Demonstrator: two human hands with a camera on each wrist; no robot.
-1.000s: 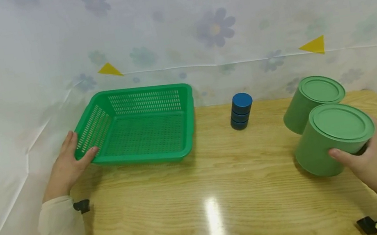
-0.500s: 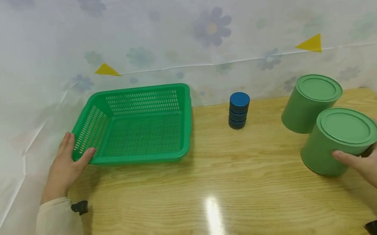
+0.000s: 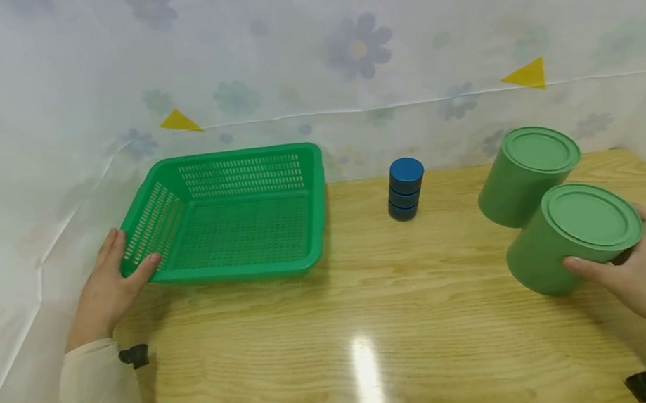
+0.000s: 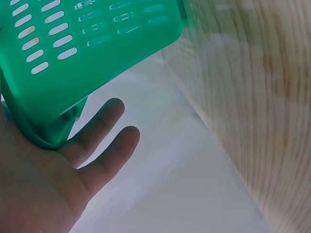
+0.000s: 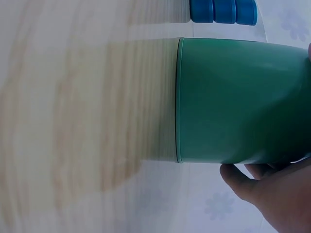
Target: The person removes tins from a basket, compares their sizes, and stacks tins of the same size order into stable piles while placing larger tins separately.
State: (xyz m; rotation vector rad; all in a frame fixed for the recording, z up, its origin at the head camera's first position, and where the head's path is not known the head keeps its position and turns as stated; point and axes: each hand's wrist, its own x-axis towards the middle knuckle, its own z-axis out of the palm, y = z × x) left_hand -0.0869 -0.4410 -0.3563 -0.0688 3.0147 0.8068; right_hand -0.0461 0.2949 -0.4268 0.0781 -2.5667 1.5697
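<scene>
On the right, my right hand (image 3: pixel 637 277) grips the side of a green can (image 3: pixel 573 241), thumb on its near side and fingers round the far right. The can leans a little, its flat lid facing up; in the right wrist view its base rim is close over the wood. A second green can (image 3: pixel 527 178) stands just behind it, partly covered. At the left, my left hand (image 3: pixel 104 295) holds the near left corner of a green plastic basket (image 3: pixel 245 271), thumb over the front rim. Two of its fingers stick out straight beneath the corner in the left wrist view.
A short stack of blue round pieces (image 3: pixel 404 189) stands between the basket and the cans, near the back of the wooden table (image 3: pixel 300 369). Flower-printed white sheeting (image 3: pixel 271 46) with yellow triangles encloses the back and sides.
The gripped can first moved slightly right, away from the rear can, then its base rose a little. The left hand stays at the basket corner; the whole view drifted slightly.
</scene>
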